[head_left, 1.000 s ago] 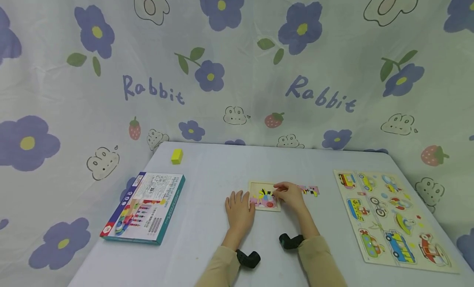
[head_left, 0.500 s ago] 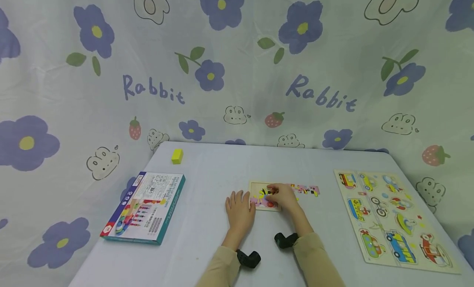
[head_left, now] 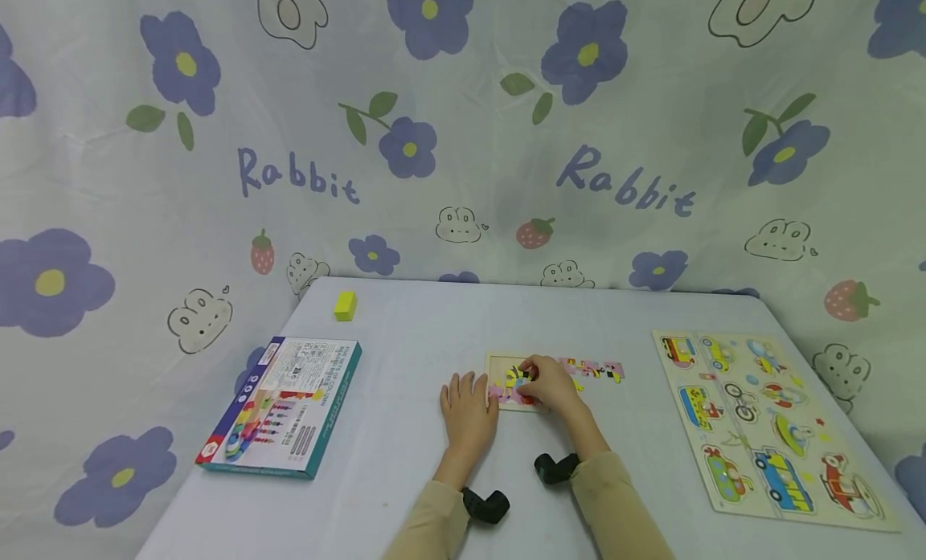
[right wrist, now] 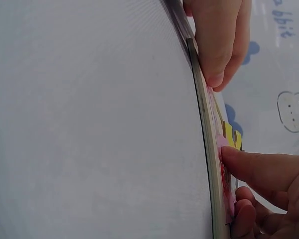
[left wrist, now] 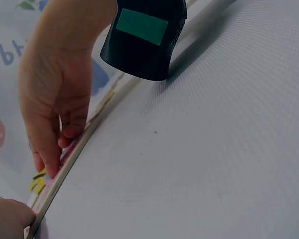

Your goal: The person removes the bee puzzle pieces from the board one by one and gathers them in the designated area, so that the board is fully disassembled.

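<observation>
A small wooden jigsaw tray (head_left: 506, 358) lies mid-table, partly filled with pink and yellow pieces. My left hand (head_left: 469, 411) rests beside it, fingers spread and straight, thumb side against the tray's left edge; in the left wrist view only part of that hand (left wrist: 10, 216) shows. Over the tray's right half, my right hand (head_left: 553, 387) pinches a jigsaw piece, mostly covered by the fingers. The right wrist view has the right thumb (right wrist: 249, 162) pressing at the pink surface, near a yellow piece (right wrist: 232, 135) that stands slightly raised.
Loose jigsaw pieces (head_left: 596, 369) lie right of the tray. A large vehicle puzzle board (head_left: 760, 407) is at the right, a flat toy box (head_left: 289, 399) at the left. A yellow block (head_left: 346, 305) sits at the back left, before a printed curtain (head_left: 463, 142).
My right hand has moved left from the tray's right edge to over its picture, uncovering more loose pieces behind it. My left hand has stayed in place.
</observation>
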### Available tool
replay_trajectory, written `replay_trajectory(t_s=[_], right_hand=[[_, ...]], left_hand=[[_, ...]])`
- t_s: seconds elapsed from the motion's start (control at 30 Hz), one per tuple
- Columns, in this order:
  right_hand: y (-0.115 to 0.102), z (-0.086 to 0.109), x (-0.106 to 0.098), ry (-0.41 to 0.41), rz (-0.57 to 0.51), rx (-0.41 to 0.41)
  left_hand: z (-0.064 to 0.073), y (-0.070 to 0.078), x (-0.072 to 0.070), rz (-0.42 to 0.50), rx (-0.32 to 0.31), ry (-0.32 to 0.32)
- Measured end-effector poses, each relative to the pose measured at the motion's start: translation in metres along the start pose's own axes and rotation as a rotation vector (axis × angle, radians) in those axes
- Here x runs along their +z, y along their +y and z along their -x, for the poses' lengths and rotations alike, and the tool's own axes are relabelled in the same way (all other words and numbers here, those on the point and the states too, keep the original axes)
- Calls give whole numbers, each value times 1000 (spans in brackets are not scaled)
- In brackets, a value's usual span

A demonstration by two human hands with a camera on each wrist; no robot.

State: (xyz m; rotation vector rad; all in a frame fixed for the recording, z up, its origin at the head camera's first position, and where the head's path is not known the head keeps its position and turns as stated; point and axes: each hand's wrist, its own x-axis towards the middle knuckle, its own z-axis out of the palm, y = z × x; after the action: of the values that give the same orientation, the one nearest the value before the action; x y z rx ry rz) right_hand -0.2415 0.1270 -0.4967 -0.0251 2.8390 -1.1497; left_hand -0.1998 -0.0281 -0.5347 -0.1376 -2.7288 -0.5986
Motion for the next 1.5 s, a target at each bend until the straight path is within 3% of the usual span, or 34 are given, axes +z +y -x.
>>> replay_trajectory(t_s=[0.53,0.87,1.23,1.5], right_hand=[[-3,6,-2,21,-60,26],[7,4,-1,42,-324,96],[20,4,-18,28,-736,194],[34,12,-43,63,-813,259]], left_hand=[[1,0,0,-5,14,26],[1,-1,1,0,9,19],[1,0,0,12,10,27],[1,1,-1,12,10,23]])
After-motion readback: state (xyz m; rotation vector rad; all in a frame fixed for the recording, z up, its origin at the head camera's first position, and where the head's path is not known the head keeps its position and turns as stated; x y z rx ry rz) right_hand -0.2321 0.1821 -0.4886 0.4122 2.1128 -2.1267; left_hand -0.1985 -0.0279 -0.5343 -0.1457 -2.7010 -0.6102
